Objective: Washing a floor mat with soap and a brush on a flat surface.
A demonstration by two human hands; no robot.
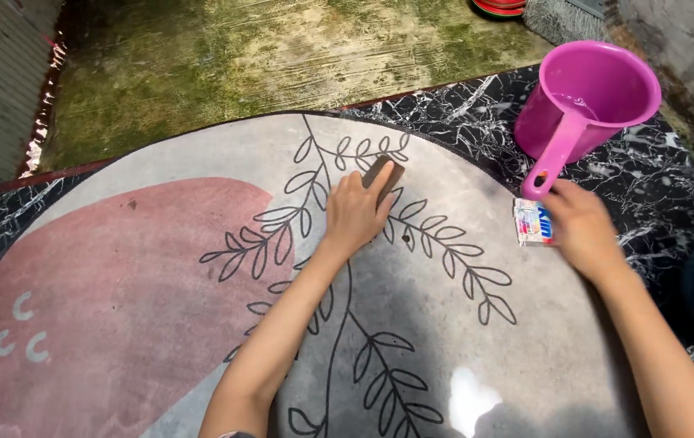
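Head view. My left hand (355, 212) pressed palm-down on a small dark scrubbing pad (383, 173), fingers closed over it, flat against the round mat (160, 268) so it bore on the leaf pattern. The pad lay near the mat's upper middle; its long axis ran from my fingertips up and to the right. My right hand (582, 231) rested at the mat's right edge, fingers curled on a small soap sachet (530, 222); how firm that grip was I could not tell. A pink dipper (586, 101) of water stood just beyond, handle toward that hand.
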